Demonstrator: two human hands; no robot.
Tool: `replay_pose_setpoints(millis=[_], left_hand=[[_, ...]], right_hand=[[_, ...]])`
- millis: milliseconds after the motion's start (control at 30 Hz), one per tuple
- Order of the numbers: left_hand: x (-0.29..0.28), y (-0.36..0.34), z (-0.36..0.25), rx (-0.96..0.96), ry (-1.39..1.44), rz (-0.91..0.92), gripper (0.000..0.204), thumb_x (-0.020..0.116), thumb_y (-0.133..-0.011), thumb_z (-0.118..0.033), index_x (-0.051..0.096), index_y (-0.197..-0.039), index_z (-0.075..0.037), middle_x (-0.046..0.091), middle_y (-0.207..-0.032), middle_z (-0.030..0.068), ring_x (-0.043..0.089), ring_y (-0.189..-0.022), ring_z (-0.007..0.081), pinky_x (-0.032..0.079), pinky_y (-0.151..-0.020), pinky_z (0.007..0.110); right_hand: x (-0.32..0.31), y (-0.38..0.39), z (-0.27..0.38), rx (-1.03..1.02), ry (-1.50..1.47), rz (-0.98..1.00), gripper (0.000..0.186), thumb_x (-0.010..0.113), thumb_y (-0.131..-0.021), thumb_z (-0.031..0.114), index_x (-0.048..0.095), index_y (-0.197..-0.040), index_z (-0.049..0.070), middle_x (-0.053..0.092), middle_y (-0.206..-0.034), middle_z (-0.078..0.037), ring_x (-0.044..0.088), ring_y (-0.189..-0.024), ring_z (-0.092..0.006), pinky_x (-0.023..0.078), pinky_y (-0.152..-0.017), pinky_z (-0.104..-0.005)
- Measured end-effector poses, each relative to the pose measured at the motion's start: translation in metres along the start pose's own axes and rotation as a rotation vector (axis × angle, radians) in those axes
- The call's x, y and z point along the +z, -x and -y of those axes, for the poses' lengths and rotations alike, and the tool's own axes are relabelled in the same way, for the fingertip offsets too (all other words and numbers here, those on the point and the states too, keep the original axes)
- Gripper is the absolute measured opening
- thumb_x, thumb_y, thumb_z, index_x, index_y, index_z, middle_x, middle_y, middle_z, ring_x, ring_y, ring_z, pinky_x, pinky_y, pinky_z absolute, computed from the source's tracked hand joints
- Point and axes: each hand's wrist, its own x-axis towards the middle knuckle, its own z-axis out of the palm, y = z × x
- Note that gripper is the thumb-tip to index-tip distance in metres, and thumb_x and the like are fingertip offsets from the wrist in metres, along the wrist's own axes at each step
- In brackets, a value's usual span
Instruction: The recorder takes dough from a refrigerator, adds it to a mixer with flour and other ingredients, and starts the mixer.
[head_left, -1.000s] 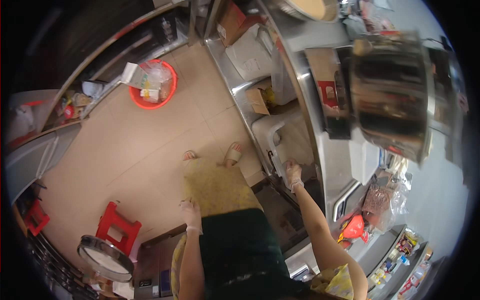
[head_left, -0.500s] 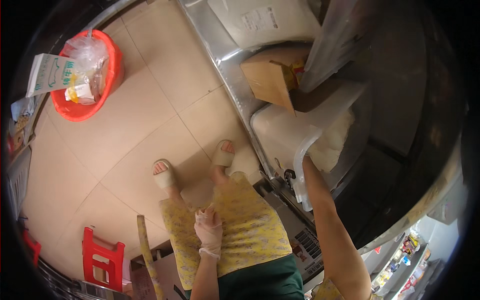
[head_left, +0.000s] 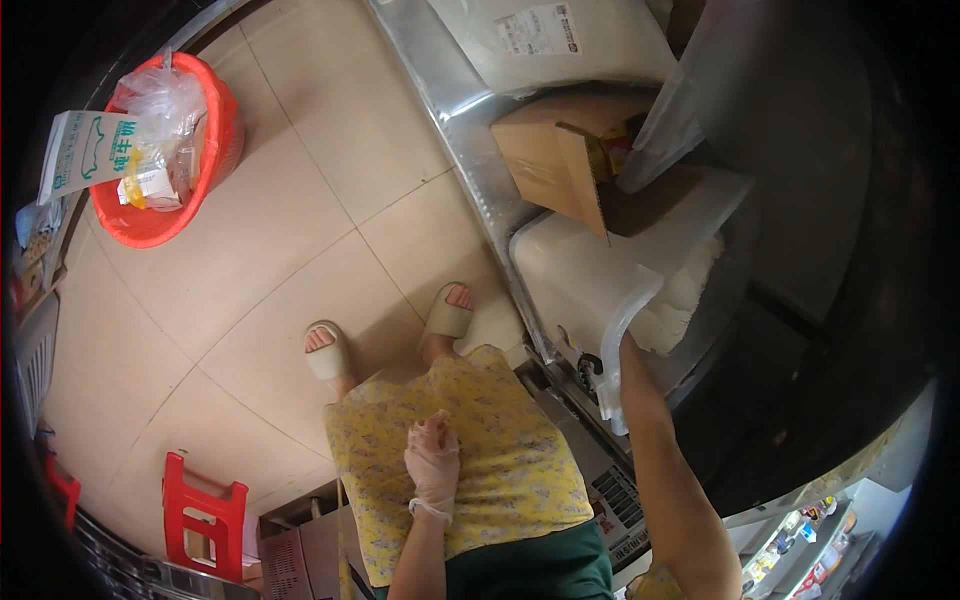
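My left hand [head_left: 433, 468], in a thin clear glove, is held in front of the yellow flowered apron [head_left: 510, 440]. Its fingers are curled closed, and whatever may be inside them is hidden. My right forearm [head_left: 655, 430] reaches past the rim of a translucent plastic bin [head_left: 575, 255] standing on the right. White contents [head_left: 680, 305] show inside that bin near my wrist; what they are is not clear. The bin's wall and shadow hide my right hand and its fingers.
An open cardboard box [head_left: 545, 160] stands beyond the bin on a metal surface [head_left: 450, 100], near a large pale sack [head_left: 590, 45]. On the tiled floor [head_left: 290, 200] are a red waste basket [head_left: 222, 150] filled with packaging and a red stool [head_left: 205, 515].
My left hand has shifted slightly right and down. The apron hangs differently, and its strap on the left has dropped closer. My right arm stays in the bin; the view has shifted a little.
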Motion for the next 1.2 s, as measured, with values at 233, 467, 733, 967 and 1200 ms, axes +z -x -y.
replay_pose_setpoints(millis=[233, 467, 733, 967, 1200], left_hand=[[0.008, 0.0, 0.009, 0.012, -0.106, 0.038, 0.019, 0.059, -0.085, -0.011, 0.062, -0.103, -0.008, 0.061, -0.088, 0.0098, 0.06, -0.079, 0.0265, 0.049, -0.069, 0.037], [0.018, 0.005, 0.031, 0.098, -0.227, -0.005, 0.015, 0.062, -0.084, -0.009, 0.063, -0.099, -0.009, 0.06, -0.085, 0.0089, 0.062, -0.075, 0.0221, 0.051, -0.067, 0.034], [-0.001, 0.017, 0.05, 0.137, -0.209, -0.081, 0.014, 0.058, -0.085, -0.013, 0.064, -0.095, -0.007, 0.064, -0.088, 0.0128, 0.062, -0.082, 0.0303, 0.05, -0.072, 0.04], [-0.054, 0.037, 0.055, 0.342, -0.024, -0.167, 0.013, 0.058, -0.086, -0.006, 0.064, -0.098, -0.005, 0.064, -0.086, 0.013, 0.062, -0.079, 0.0275, 0.05, -0.073, 0.035], [-0.181, 0.062, 0.138, 0.068, 0.288, -0.369, 0.019, 0.058, -0.091, -0.017, 0.06, -0.1, -0.001, 0.059, -0.096, 0.0067, 0.054, -0.088, 0.0148, 0.045, -0.08, 0.028]], right_hand=[[0.012, -0.009, -0.003, 0.159, -0.357, 0.041, 0.021, 0.045, -0.086, 0.003, 0.056, -0.104, -0.001, 0.064, -0.086, -0.014, 0.06, -0.065, -0.0272, 0.05, -0.057, -0.0339], [-0.014, 0.011, -0.02, 0.27, -0.724, 0.001, 0.02, 0.045, -0.086, 0.003, 0.056, -0.102, -0.001, 0.064, -0.083, -0.013, 0.059, -0.061, -0.025, 0.049, -0.054, -0.0324], [-0.06, 0.085, 0.011, 0.052, -0.586, -0.098, 0.015, 0.048, -0.084, 0.005, 0.058, -0.092, -0.002, 0.062, -0.071, -0.009, 0.056, -0.05, -0.0176, 0.04, -0.04, -0.0246], [-0.084, 0.121, 0.007, 0.062, -0.411, -0.235, 0.011, 0.05, -0.082, 0.004, 0.057, -0.09, 0.001, 0.061, -0.069, -0.008, 0.057, -0.051, -0.0167, 0.04, -0.04, -0.0216], [-0.086, 0.163, 0.005, 0.341, -1.248, -0.082, 0.005, 0.052, -0.08, 0.0, 0.054, -0.082, 0.005, 0.056, -0.071, -0.006, 0.051, -0.051, -0.0159, 0.043, -0.043, -0.0222]])
